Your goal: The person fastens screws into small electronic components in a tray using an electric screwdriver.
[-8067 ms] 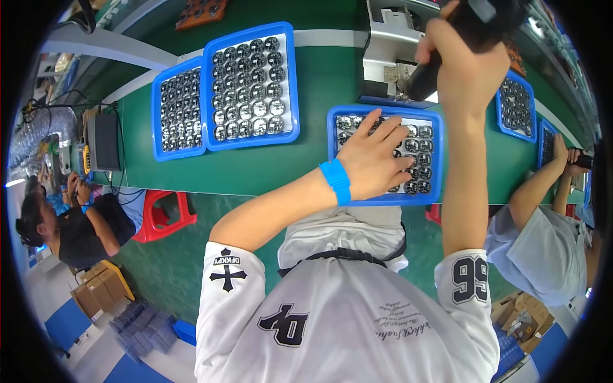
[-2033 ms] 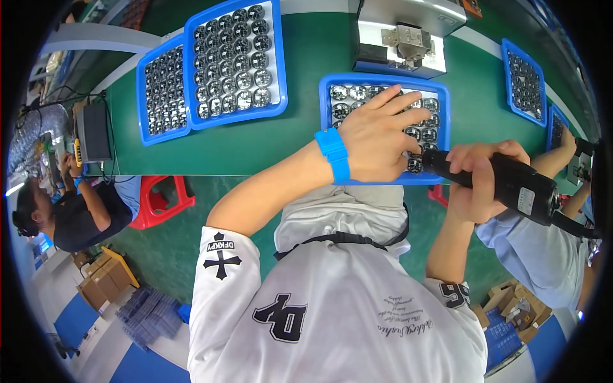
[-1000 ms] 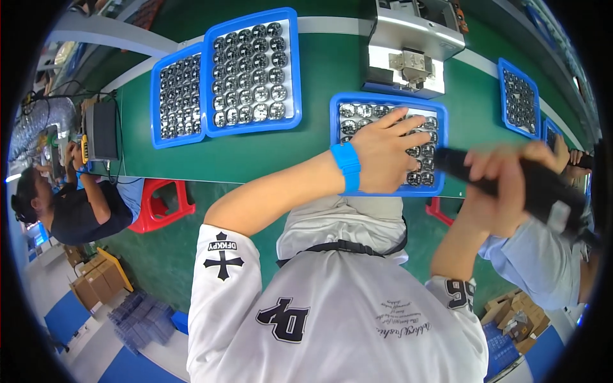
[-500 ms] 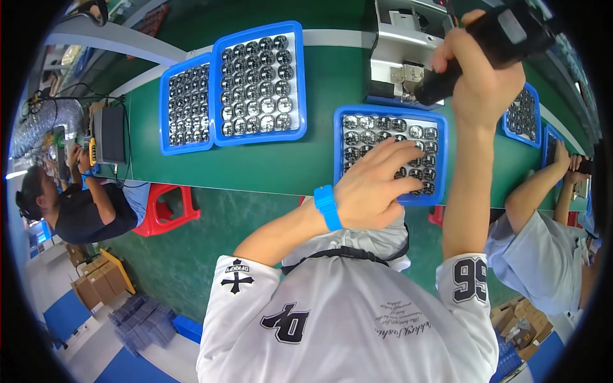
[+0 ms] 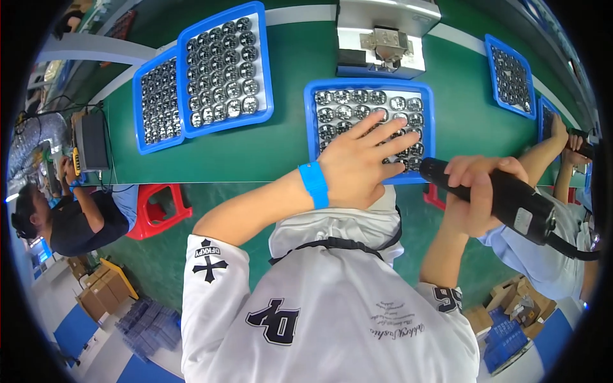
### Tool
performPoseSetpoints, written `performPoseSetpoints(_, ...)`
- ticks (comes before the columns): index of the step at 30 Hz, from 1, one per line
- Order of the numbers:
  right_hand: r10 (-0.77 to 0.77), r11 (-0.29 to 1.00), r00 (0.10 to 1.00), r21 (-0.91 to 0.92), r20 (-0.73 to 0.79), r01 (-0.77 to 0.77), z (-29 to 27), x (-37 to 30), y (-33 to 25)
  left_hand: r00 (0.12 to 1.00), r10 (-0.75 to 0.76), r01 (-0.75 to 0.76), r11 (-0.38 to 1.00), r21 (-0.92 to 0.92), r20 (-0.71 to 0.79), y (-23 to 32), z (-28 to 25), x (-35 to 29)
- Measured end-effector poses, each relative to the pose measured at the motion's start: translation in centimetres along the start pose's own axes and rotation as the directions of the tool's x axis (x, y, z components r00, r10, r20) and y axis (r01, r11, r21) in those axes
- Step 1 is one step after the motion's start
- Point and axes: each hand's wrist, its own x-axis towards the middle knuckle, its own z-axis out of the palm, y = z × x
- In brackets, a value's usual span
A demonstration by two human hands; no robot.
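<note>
My left hand (image 5: 354,165), wearing a blue wristband, lies spread over a blue tray (image 5: 311,127) in front of me. Rows of shiny round black-and-silver parts (image 5: 361,96) fill this tray. The left fingers reach across the rows at its near side; whether they press on a part is hidden. In my right hand (image 5: 476,185) is a black corded electric screwdriver (image 5: 535,210), fingers wrapped round its body. Its nose points left, at the tray's near right corner, and the cord trails off to the right.
Behind the tray stands a metal screw feeder (image 5: 391,43). Two more filled blue trays (image 5: 268,96) overlap at the left of the green table (image 5: 294,51); another tray (image 5: 490,70) lies at the right. Co-workers (image 5: 83,214) sit at both sides. A red stool (image 5: 159,217) is at left.
My right hand has brought the screwdriver from the feeder back toward me, beside the tray's near right corner. My left hand stays spread over the tray. The whole view has shifted.
</note>
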Motion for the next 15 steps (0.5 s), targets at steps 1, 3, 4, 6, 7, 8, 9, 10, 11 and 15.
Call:
performPoseSetpoints(1,0.002,1.0,1.0,0.024,0.007,-0.003,-0.1,-0.3,0.2,1.0,0.001,-0.001,1.0,-0.003,0.004,0.1,0.1,0.1)
performPoseSetpoints(3,0.015,0.999,1.0,0.046,0.0,-0.015,-0.1,-0.6,0.6,1.0,0.005,-0.005,1.0,0.012,-0.026,0.0,0.1,0.2)
performPoseSetpoints(4,-0.006,1.0,1.0,0.03,-0.003,0.006,0.0,-0.6,0.9,1.0,0.006,-0.005,1.0,0.012,-0.021,0.0,0.2,0.3)
performPoseSetpoints(6,-0.024,1.0,1.0,0.016,-0.008,0.024,0.0,-0.7,1.1,0.999,-0.007,0.007,1.0,-0.013,-0.047,0.0,0.4,0.4)
performPoseSetpoints(7,-0.017,1.0,1.0,0.0,-0.005,0.017,0.0,-0.7,1.2,0.999,-0.008,0.008,1.0,-0.014,-0.043,0.0,0.4,0.4)
performPoseSetpoints(8,-0.011,1.0,1.0,-0.015,-0.001,0.011,0.0,-0.7,1.2,0.999,-0.014,0.014,1.0,-0.013,-0.043,0.0,0.5,0.4)
performPoseSetpoints(9,-0.009,1.0,1.0,-0.014,-0.002,0.009,0.1,-0.8,1.3,0.999,-0.02,0.019,1.0,-0.012,-0.044,0.0,0.5,0.4)
performPoseSetpoints(10,-0.011,1.0,1.0,-0.018,0.004,0.011,0.2,-0.8,1.3,0.999,-0.021,0.02,1.0,-0.012,-0.043,0.0,0.6,0.4)
performPoseSetpoints(11,-0.013,1.0,1.0,-0.022,0.011,0.013,0.3,-0.8,1.3,0.999,-0.021,0.021,1.0,-0.012,-0.045,0.0,0.6,0.3)
performPoseSetpoints(15,-0.018,0.998,0.995,-0.057,0.096,0.024,0.5,-0.8,1.2,0.999,-0.044,0.043,0.998,-0.042,-0.016,-0.1,0.6,0.3)
